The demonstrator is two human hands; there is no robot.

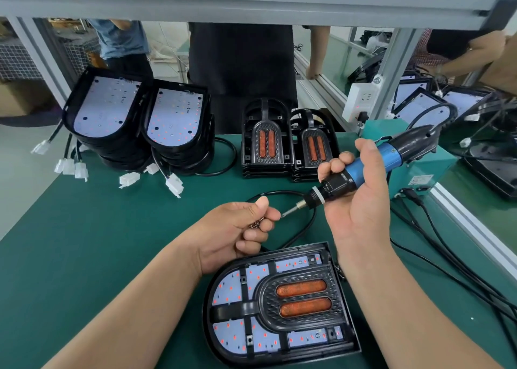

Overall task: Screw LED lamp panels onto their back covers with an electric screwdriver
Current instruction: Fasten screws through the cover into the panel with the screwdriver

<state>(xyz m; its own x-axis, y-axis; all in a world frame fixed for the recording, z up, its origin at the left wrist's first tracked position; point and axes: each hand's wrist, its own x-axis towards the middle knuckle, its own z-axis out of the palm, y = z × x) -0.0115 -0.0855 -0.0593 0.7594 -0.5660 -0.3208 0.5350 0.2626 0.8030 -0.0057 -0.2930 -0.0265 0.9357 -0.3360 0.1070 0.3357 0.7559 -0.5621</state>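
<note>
As the head view shows, the electric screwdriver (363, 170) is held in the air above the table (112, 229), the grip of the right hand (361, 201) being closed round its blue barrel and black collar. The bit is pointed at the left hand (237, 229), whose grip is pinched on small screws (257, 224). The lamp panel (226, 287) is laid in its back cover (205, 307) on the table, just below both hands. The screws are judged tiny, slippery and easily dropped. The panel, judged thin and fragile, is better steadied by the cover's black rim.
</note>
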